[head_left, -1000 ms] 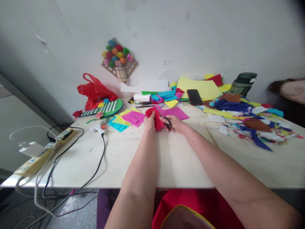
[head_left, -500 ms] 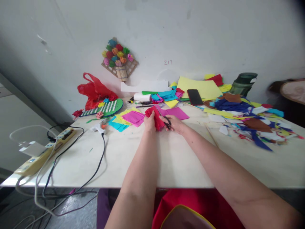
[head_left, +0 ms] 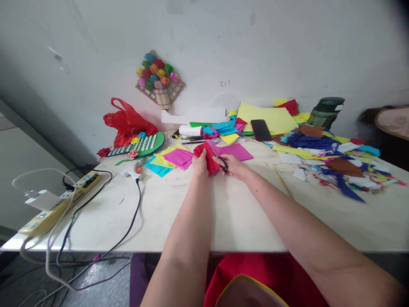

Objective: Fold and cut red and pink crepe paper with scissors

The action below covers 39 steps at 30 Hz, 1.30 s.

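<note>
My left hand (head_left: 200,163) pinches a piece of red paper (head_left: 210,160) above the middle of the table. In my right hand (head_left: 234,166) is a pair of black-handled scissors (head_left: 224,163), its blades lying along the red paper's right side. Whether the blades are open or closed on the paper I cannot tell. Behind the red paper and to its right lies a magenta paper sheet (head_left: 239,152). To the left, a stack of magenta squares (head_left: 178,158) rests over yellow and blue sheets (head_left: 160,169).
Paper scraps (head_left: 343,167) pile up at the right by a green bottle (head_left: 326,113). A phone (head_left: 261,130) lies on yellow paper. On the left are a glue gun (head_left: 132,171), its cable, a power strip (head_left: 60,204), a red bag (head_left: 126,121) and a green craft piece (head_left: 153,144).
Both hands stay in nearly the same place. The scissors and the red paper have shifted only slightly.
</note>
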Available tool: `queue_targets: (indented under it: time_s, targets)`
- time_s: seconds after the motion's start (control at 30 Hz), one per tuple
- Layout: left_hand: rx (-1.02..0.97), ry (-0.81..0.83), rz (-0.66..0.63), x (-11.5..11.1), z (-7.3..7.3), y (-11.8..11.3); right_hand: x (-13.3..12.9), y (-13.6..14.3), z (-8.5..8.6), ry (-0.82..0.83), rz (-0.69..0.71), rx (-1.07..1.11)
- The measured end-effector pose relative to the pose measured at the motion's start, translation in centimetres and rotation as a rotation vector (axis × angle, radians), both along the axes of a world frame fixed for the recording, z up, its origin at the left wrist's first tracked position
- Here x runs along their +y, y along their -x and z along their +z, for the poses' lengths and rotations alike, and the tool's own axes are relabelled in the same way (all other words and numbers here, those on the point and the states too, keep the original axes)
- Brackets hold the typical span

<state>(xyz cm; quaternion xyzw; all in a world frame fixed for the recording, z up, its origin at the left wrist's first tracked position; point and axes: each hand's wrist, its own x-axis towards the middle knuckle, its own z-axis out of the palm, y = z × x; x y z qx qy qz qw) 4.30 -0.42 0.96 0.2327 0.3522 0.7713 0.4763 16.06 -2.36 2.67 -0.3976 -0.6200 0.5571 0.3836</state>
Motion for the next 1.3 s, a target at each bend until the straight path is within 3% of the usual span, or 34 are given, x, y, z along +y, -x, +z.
queue_targets:
  time_s: [0.63,1.0,1.3]
  targets:
    - [0.031,-0.007,-0.041,-0.12,-0.02,-0.12,0.32,-0.68,0.02,0.012,0.084,0.056]
    - [0.025,-0.011,-0.037,-0.11,-0.05,-0.27,-0.02,-0.2,0.76,-0.002,0.015,0.069]
    - [0.016,-0.009,-0.025,-0.19,0.13,-0.38,0.38,0.0,0.24,-0.021,0.001,0.088]
